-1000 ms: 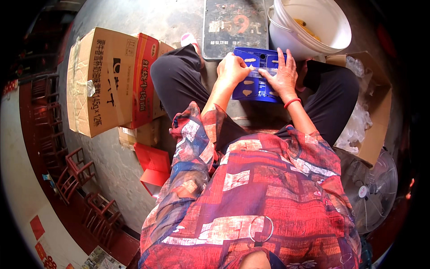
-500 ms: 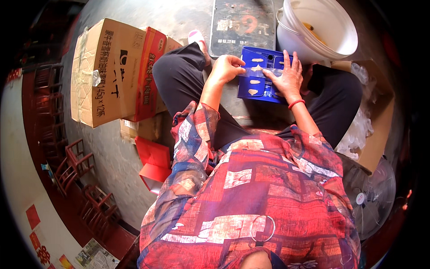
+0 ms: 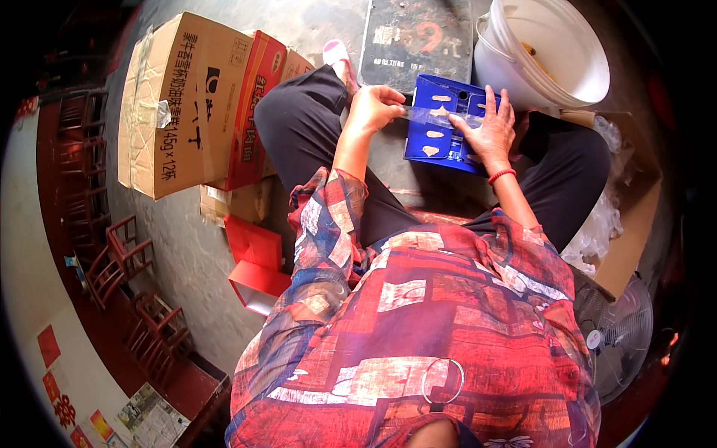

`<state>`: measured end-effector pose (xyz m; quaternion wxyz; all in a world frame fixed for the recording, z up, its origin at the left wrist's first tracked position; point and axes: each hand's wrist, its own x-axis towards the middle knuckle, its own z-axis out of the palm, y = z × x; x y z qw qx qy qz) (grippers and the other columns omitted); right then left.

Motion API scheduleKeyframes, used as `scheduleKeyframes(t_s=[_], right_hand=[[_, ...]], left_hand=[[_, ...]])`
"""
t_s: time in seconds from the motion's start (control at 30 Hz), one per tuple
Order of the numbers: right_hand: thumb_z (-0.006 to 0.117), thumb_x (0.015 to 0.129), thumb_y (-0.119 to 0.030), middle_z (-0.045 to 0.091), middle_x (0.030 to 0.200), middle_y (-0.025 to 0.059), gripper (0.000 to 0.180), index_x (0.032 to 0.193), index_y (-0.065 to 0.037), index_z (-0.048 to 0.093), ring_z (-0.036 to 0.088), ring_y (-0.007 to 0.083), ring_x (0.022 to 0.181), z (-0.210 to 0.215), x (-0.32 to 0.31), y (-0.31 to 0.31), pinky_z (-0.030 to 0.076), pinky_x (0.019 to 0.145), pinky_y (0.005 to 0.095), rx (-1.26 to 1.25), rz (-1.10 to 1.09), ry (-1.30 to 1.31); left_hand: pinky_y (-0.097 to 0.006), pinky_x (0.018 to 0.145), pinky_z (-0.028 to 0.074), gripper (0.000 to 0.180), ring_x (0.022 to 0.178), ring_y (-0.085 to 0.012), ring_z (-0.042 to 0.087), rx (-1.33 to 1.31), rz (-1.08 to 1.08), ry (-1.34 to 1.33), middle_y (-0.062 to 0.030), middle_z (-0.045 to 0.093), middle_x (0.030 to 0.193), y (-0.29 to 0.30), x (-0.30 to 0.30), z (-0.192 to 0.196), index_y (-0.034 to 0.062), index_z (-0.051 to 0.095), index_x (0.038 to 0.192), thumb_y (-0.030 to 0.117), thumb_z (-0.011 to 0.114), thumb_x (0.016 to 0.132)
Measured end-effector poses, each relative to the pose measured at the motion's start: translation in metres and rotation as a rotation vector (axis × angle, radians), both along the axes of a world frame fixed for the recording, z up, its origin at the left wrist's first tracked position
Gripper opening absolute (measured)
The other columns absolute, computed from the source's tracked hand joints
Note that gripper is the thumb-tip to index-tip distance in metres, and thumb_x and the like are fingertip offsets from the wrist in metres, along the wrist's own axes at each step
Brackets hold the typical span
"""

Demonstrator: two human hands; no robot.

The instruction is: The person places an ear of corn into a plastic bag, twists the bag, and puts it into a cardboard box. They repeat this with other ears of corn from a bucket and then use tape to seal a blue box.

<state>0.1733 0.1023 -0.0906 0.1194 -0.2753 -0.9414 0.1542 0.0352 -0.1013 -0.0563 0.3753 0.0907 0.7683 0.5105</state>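
A flat blue cardboard box [image 3: 431, 158], with torn tan patches on its face, lies between my knees. Across its middle runs a clear plastic strip [image 3: 420, 114]. My left hand [image 3: 371, 112] pinches the strip's left end, just off the box's left edge. On the right side of the box rests my right hand [image 3: 489, 133], its fingers spread and its thumb lying on the strip. A red cord bracelet circles that wrist. What lies under the right palm is hidden.
A white bucket [image 3: 497, 63] stands at the far right, beside a dark printed board [image 3: 418, 69]. Large cartons [image 3: 179, 112] and a red box [image 3: 254, 243] are to my left. At right sit an open carton [image 3: 635, 216] of clear plastic and a fan [image 3: 624, 336].
My left hand has drawn slightly left, so a short stretch of the strip shows beyond the box edge. The right hand stays on the box. The whole view has shifted a little.
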Motion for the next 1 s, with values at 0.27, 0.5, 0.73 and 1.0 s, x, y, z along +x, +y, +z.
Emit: scheduleKeyframes(t_s=[0.27,0.5,0.73,1.0], right_hand=[[0.068,0.057,-0.066,0.025,0.141,0.0143,0.097,0.136,-0.02,0.034,0.03,0.0375,0.125,0.002,0.0,0.001,0.031,0.098,0.0504,0.008,0.002,-0.001],[0.068,0.058,-0.066,0.025,0.142,0.0148,0.097,0.136,-0.02,0.033,0.029,0.0367,0.126,0.002,0.0,0.002,0.029,0.1,0.0496,0.005,-0.004,-0.02],[0.069,0.058,-0.065,0.022,0.143,0.0146,0.098,0.137,-0.021,0.032,0.024,0.0372,0.129,0.005,-0.002,-0.002,0.027,0.1,0.0535,-0.033,-0.002,-0.052],[0.069,0.06,-0.063,0.02,0.145,0.0142,0.098,0.139,-0.022,0.029,0.021,0.0379,0.13,0.002,-0.001,0.002,0.025,0.101,0.0553,-0.059,-0.014,-0.068]], left_hand=[[-0.02,0.058,0.048,0.03,0.069,-0.0066,0.058,0.039,0.034,-0.132,-0.0015,0.064,0.082,-0.004,-0.002,0.002,0.0016,0.064,0.102,0.0,0.068,0.072],[-0.019,0.066,0.046,0.046,0.071,-0.0066,0.056,0.051,-0.128,-0.017,0.0003,0.06,0.08,-0.006,0.005,-0.008,0.0025,0.057,0.113,-0.005,0.067,0.068],[-0.019,0.062,0.047,0.04,0.067,-0.0073,0.058,0.104,0.082,-0.07,-0.0008,0.062,0.076,-0.007,0.004,-0.012,-0.0014,0.058,0.109,0.001,0.069,0.071],[-0.021,0.056,0.051,0.028,0.069,-0.0081,0.06,-0.14,0.033,-0.279,-0.0023,0.064,0.083,0.0,0.018,-0.002,0.001,0.062,0.094,0.013,0.072,0.07]])
